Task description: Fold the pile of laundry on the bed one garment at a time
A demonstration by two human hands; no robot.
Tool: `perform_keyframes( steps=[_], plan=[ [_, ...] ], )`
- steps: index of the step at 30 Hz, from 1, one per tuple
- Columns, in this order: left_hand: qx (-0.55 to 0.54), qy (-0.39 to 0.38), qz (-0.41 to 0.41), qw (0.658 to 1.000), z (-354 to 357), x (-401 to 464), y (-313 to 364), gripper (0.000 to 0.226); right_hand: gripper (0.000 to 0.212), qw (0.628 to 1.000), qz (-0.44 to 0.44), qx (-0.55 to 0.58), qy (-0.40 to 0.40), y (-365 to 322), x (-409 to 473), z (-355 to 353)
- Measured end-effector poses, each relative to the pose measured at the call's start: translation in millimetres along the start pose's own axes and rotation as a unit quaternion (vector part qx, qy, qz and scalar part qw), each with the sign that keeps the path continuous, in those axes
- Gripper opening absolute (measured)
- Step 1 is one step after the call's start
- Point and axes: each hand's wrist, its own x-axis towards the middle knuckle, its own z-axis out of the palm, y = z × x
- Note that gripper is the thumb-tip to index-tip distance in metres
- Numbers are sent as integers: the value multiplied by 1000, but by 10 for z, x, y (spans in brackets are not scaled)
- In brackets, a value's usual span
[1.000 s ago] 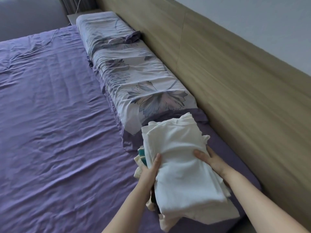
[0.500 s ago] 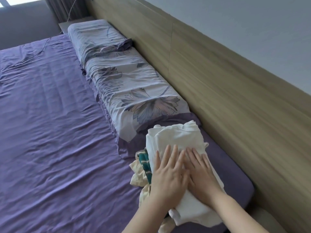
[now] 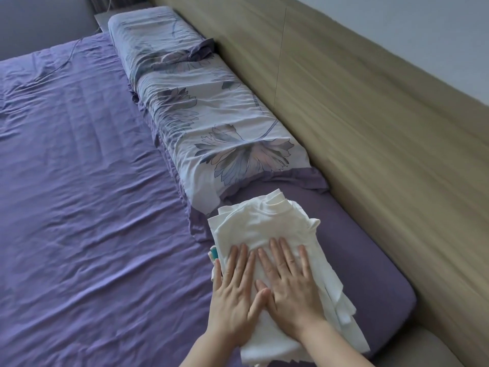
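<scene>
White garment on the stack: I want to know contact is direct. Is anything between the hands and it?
Nothing visible. The left hand and right hand lie flat, fingers straight, directly on the white garment, which tops the stack by the floral pillow.

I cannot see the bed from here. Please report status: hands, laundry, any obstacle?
Left hand and right hand flat, pressing the white folded garment. It tops the stack beside the floral pillow. Nothing in the way.

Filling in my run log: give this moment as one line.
phase: pressing stack | left hand: flat on folded white cotton garment | right hand: flat beside it | stack: on purple bedsheet
</scene>
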Motion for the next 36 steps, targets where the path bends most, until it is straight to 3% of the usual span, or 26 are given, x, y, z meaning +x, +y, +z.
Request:
perform_keyframes(
  steps=[7, 15, 23, 31, 36],
  plan=[
    [5, -27, -12, 1000, 128, 32, -127, 69, 58, 1000, 7, -7, -13, -34, 67, 58],
    [51, -76, -15, 996, -135, 16, 11, 80, 53, 997, -9, -52, -57, 103, -21, -385],
    [79, 19, 48, 996, 157, -31, -169, 79, 53, 999, -16, -25, 20, 177, -24, 20],
    [114, -61, 9, 992, -126, -26, -10, 74, 54, 996, 18, -56, -68, 41, -14, -245],
    [168, -126, -15, 978, -529, 17, 259, 91, 56, 990, 41, -74, -117, -9, -114, -603]
  ],
)
